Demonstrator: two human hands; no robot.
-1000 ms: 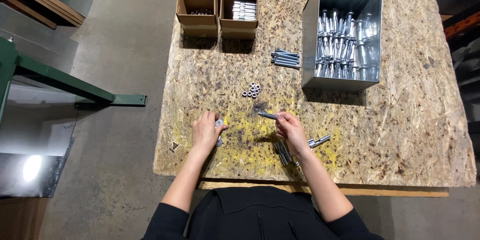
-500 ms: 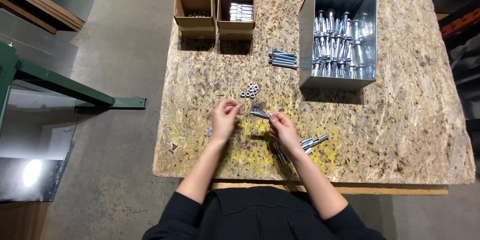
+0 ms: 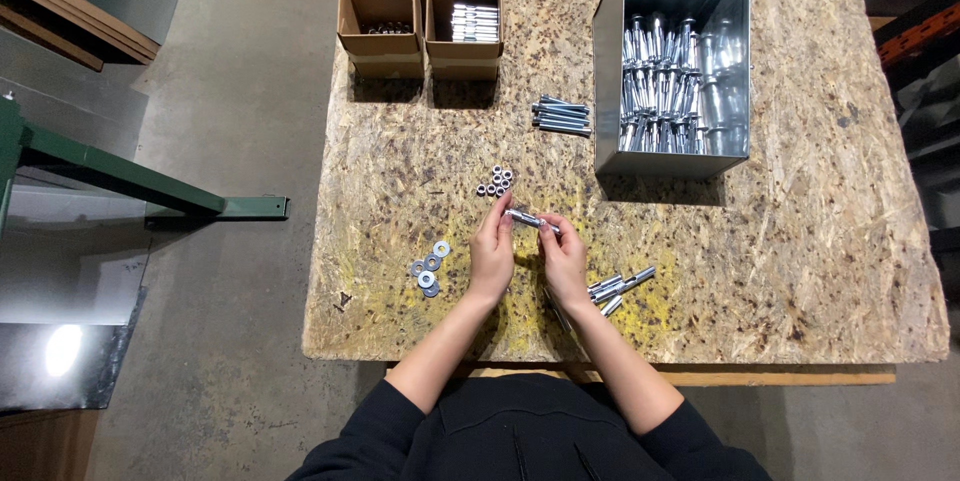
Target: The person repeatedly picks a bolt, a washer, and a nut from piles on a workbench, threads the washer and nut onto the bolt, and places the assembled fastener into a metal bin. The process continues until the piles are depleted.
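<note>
left hand [image 3: 492, 253] + right hand [image 3: 565, 259] both grasping 1 bolt [image 3: 530, 218] | nuts [image 3: 496, 181] just beyond | washers [image 3: 429, 267] left | loose bolts [image 3: 620, 287] right

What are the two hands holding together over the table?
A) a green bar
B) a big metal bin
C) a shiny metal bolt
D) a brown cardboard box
C: the left hand and right hand meet on a slim shiny metal bolt, held just above the table, near the little nuts.
</note>
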